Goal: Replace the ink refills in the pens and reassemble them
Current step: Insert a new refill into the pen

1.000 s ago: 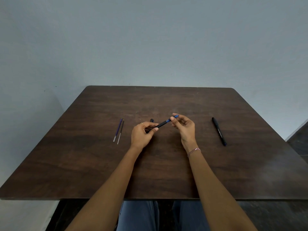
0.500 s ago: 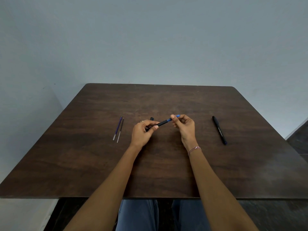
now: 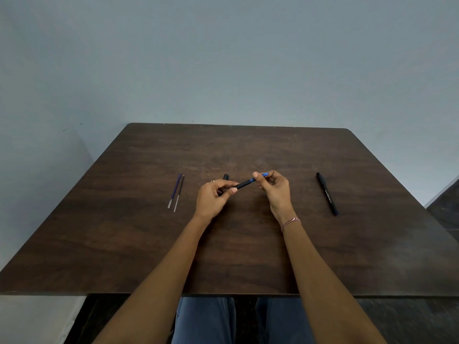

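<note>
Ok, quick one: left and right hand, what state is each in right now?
Left hand: grips the pen by its black barrel.
Right hand: pinches the same pen at its blue end.

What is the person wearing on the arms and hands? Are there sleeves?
No sleeves show: both forearms are bare. The right wrist carries a thin pinkish bracelet, beaded or chain-like. The left hand shows what looks like a small ring on one finger. The right hand has none visible.
</note>
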The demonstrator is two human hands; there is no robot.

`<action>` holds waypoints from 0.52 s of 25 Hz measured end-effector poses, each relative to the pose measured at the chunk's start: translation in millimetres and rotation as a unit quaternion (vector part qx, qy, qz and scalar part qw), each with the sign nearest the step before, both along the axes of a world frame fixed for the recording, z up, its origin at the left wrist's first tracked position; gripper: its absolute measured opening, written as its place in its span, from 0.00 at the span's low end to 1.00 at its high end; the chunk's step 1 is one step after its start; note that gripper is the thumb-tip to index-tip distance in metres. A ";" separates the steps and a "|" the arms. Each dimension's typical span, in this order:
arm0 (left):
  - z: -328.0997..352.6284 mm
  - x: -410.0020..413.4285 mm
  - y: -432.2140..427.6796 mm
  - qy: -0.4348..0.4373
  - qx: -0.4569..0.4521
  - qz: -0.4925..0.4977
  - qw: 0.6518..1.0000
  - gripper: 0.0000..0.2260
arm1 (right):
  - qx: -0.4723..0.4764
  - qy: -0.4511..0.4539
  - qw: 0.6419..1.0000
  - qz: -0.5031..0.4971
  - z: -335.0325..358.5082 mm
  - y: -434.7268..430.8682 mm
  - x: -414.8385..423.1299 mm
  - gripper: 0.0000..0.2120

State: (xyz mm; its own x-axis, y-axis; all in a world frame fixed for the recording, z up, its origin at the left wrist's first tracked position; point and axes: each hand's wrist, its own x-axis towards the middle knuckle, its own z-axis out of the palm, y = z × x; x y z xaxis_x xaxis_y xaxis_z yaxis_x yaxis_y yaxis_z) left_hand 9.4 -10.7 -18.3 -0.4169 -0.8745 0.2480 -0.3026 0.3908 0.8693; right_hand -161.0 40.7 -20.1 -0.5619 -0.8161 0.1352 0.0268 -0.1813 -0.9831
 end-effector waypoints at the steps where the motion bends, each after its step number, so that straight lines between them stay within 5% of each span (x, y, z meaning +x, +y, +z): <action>1: -0.2 0.1 -0.2 -0.001 -0.001 0.001 1.000 0.09 | -0.003 -0.003 1.000 0.009 0.2 0.3 0.0 0.08; 10: -0.7 -0.7 -0.8 -0.012 0.010 -0.003 1.000 0.09 | -0.031 -0.032 0.998 0.037 3.0 0.3 4.4 0.02; 13: -0.3 -0.2 -0.3 0.004 0.032 -0.020 0.999 0.08 | -0.064 -0.089 0.992 0.064 4.5 2.3 1.6 0.11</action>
